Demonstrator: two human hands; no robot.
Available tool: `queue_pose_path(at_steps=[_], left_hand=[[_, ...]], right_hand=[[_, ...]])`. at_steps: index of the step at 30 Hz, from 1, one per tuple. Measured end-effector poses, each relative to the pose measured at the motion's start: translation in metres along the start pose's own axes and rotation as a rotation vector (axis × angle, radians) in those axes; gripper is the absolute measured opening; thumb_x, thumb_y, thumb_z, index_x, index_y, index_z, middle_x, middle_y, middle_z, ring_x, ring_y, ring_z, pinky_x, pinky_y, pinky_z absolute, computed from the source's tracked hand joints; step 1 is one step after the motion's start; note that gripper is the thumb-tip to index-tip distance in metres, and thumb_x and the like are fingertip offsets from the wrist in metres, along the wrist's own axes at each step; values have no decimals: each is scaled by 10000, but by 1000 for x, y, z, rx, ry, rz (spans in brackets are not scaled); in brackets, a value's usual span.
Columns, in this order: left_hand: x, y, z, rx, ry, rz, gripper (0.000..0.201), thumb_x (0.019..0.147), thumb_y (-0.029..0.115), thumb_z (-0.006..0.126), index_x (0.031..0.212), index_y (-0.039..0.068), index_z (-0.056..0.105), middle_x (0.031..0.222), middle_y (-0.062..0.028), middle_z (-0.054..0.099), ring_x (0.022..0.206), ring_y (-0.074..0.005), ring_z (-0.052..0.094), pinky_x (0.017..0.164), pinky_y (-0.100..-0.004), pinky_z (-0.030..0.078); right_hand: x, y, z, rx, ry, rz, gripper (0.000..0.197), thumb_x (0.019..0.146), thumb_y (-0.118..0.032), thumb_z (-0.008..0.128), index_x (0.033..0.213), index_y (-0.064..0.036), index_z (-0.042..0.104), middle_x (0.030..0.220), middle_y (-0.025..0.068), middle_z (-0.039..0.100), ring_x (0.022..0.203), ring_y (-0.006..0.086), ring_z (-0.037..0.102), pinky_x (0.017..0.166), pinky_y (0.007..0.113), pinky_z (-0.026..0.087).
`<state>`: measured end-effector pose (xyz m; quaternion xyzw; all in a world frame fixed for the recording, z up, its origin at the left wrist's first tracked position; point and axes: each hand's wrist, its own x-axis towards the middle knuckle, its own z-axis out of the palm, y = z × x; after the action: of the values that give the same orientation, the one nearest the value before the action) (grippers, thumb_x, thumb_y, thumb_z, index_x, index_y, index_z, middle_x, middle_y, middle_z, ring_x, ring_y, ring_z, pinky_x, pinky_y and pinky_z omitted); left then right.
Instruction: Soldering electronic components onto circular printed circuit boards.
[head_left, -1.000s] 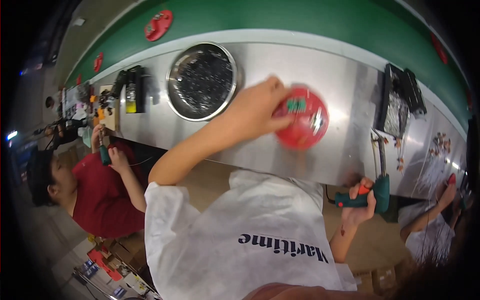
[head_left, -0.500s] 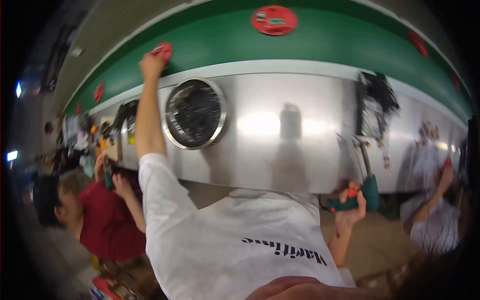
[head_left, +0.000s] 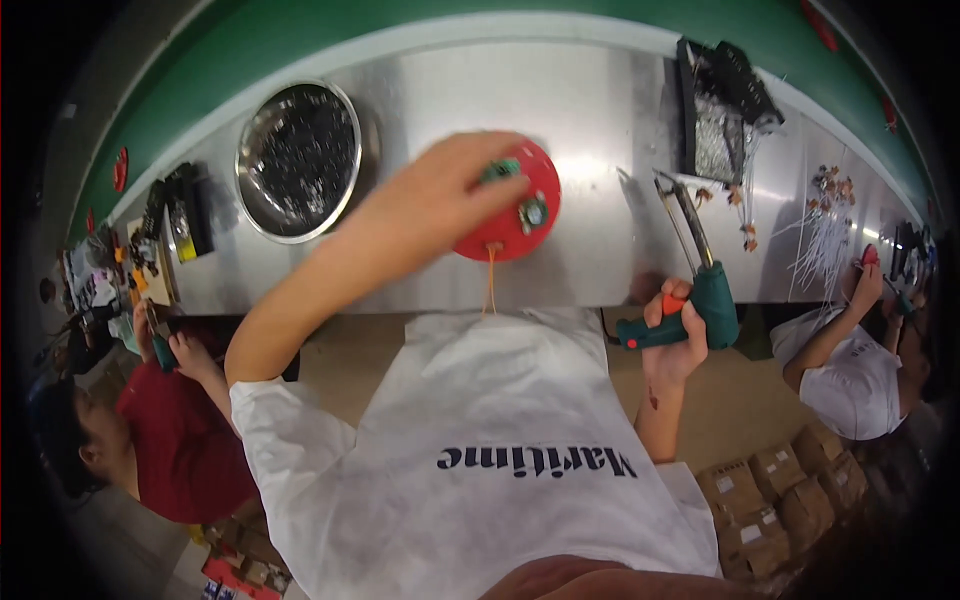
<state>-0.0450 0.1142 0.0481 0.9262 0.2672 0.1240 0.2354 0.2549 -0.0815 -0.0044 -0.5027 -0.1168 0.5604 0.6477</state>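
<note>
My left hand [head_left: 470, 180] is closed on a red round disc [head_left: 541, 187] above the metal bench, its fingers reaching over the top. A small green circuit board [head_left: 503, 171] and a round metallic part [head_left: 533, 213] sit on the disc. Two thin orange wires [head_left: 490, 275] trail from its near edge. At the bench's front edge, my right hand [head_left: 680, 330] grips a dark green soldering gun [head_left: 714, 305] with a red trigger. Its metal barrel [head_left: 690, 220] points away over the bench, apart from the disc.
A steel bowl [head_left: 241, 170] of small black parts stands left. Far right lie a black tray [head_left: 687, 120] and several small copper-coloured parts with white wires [head_left: 815, 235]. A green belt [head_left: 420, 14] runs behind. People work on both sides; cardboard boxes [head_left: 755, 495] sit lower right.
My left hand has brought the red disc from the green belt at the far left down over the middle of the bench. My right hand still holds the soldering gun.
</note>
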Motion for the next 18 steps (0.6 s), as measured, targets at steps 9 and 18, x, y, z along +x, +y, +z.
queue_pose_path(at_steps=[9, 18], left_hand=[[-62, 48, 39, -4, 188, -65, 423, 745, 66, 694, 1167, 50, 679, 1334, -156, 592, 1219, -365, 569, 987, -471, 504], [-100, 81, 72, -260, 399, -142, 235, 676, 18, 781, 906, 40, 736, 1088, -104, 691, 1030, -306, 625, 831, -427, 518]], right_hand=[[-14, 1, 23, -101, -238, 99, 336, 838, -220, 631, 1049, 15, 518, 1078, 174, 511, 691, 217, 570, 645, 319, 462], [-7, 7, 46, -169, -361, 204, 360, 818, -244, 641, 1044, 14, 531, 1061, 178, 519, 671, 216, 574, 643, 314, 470]])
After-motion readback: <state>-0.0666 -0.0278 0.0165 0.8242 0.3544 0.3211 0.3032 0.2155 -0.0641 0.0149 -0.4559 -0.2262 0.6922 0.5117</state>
